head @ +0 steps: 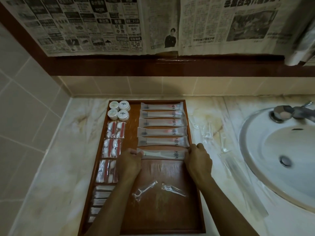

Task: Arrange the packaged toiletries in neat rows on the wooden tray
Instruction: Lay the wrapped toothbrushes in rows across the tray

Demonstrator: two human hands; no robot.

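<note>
Two hands set the sixth sachet [162, 154] into a column of long packaged toiletries along the right side of the wooden tray [170, 223], the left hand [131, 160] pinching the packet's left end and the right hand [198, 159] pinching its right end, fingers curled over the crimped seals. Held flat and crosswise, the sachet sits just below the five laid above it [162, 123], its right tip near the tray's right edge and its left tip about level with the others' — a narrow strip of bare wood shows between it and the row above. By the look of it the packet is light and slim, a clear film sleeve that would slide readily on the polished wood and buckle if pushed from the middle, so the two ends seem the sensible hold for squaring it up; nothing here looks fragile. Down the tray's left edge run four round white tubs [119, 110] at the far corner, then cotton-bud packs [112, 143] and a stack of flat packets [100, 198] toward the near corner. Two wrapped floss picks [160, 189] lie loose and splayed on the open wood near the middle of the near half — not yet in a row — while more clear wrappers [209, 132] wait on the marble counter [56, 150] beside the basin [279, 159].
</note>
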